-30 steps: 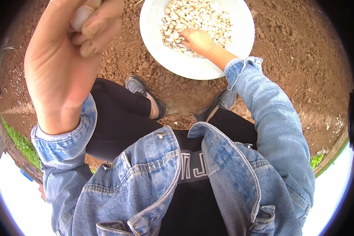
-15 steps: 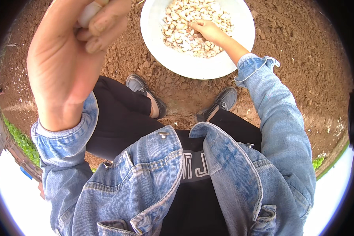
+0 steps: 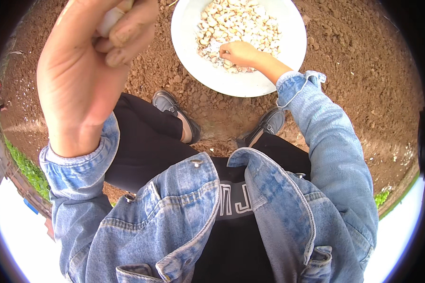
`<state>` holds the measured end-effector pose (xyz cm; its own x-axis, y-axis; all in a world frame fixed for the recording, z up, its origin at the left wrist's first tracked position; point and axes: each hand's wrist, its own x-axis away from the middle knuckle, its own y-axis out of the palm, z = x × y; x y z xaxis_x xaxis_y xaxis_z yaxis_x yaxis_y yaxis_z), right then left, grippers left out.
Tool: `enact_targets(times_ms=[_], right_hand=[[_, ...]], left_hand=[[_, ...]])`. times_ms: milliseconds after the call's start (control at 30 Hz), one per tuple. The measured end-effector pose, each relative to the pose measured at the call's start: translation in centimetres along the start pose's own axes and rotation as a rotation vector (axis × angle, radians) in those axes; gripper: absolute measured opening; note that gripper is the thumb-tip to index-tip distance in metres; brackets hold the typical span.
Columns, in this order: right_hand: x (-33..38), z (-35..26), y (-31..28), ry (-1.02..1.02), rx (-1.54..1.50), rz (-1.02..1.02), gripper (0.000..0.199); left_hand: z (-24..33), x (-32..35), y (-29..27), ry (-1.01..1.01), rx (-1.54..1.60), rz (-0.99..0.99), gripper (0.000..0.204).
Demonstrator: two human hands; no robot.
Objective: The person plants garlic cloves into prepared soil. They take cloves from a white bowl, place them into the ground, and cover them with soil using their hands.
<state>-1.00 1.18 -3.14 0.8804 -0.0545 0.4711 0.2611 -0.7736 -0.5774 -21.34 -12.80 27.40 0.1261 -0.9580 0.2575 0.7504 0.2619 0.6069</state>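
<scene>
My left hand is raised close at the upper left, palm toward me, its soil-stained fingers curled around a whitish garlic clove. The top of that hand runs out of the picture, so I cannot tell if it holds more. A wide white basin stands on the soil ahead, with many pale garlic cloves spread over its bottom. My right hand is in the basin's near part, back upward, fingers bent down and closed at the cloves. What its fingertips grip, if anything, is hidden.
Loose brown soil surrounds the basin. My grey shoes, the left shoe and the right shoe, are planted just on the near side of it. Green plants and bricks line the far left edge.
My right hand has moved nearer and slightly left within the basin, from the middle of the cloves to their near side. My left hand, still holding the clove, has shifted slightly right.
</scene>
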Motion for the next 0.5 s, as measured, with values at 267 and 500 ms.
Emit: enact_targets(times_ms=[267, 500], right_hand=[[-2.3, 3.8, -4.5, 0.253, 0.094, 0.695, 0.043], [1.0, -0.5, -2.8, 0.121, -0.197, -0.270, 0.036]], left_hand=[[-0.1, -0.1, -0.1, -0.006, 0.002, 0.005, 0.029], [0.2, 0.3, -0.3, 0.004, 0.012, 0.010, 0.030]])
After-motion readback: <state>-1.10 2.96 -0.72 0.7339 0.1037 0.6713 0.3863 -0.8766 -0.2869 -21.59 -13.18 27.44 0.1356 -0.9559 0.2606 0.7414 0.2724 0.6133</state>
